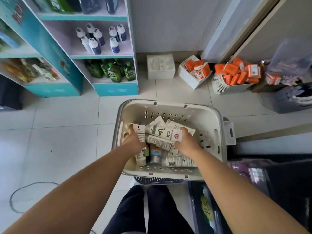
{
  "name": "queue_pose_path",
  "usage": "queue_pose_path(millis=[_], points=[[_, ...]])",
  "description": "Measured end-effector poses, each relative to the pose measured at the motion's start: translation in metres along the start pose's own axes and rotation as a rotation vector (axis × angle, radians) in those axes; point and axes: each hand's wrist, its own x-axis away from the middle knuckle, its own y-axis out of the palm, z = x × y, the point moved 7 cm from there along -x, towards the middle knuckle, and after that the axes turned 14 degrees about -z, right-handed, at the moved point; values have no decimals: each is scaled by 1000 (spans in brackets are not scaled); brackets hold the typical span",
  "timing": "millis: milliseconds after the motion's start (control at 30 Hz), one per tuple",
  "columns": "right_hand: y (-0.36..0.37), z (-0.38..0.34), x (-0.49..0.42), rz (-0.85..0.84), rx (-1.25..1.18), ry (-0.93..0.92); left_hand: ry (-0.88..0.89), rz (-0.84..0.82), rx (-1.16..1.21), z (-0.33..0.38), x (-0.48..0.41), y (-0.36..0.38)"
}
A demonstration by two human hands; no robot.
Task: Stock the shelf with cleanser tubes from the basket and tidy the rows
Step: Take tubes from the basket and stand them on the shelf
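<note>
Ideally each hand lifts one tube straight up, clear of the rest: the left hand point(135, 140) curls its fingers round a white cleanser tube point(140, 132) by the left wall of the basket point(168, 104), and the right hand point(185, 141) grips a red-marked tube point(172, 132) nearer its middle. Beyond the basket's far left corner the teal shelf point(114, 89) stands on pale floor tiles point(64, 132), with orange packets point(234, 76) binned far right.

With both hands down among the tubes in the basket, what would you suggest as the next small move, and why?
Probably lift both hands straight up out of the basket. The left hand grips a white tube and the right hand grips the red-logo tube, yet both tubes lie low among the pile, and the shelf stands off to the left.
</note>
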Motion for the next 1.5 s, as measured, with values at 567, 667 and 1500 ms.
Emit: queue_pose_path(millis=[567, 667, 1500], points=[[-6, 15, -7, 99, -440, 24, 41, -8, 83, 12, -20, 0], [-5, 15, -6, 98, -449, 20, 64, -42, -27, 16, -23, 7], [-74, -37, 60, 446, -162, -272, 435, -35, 156, 80, 27, -47]])
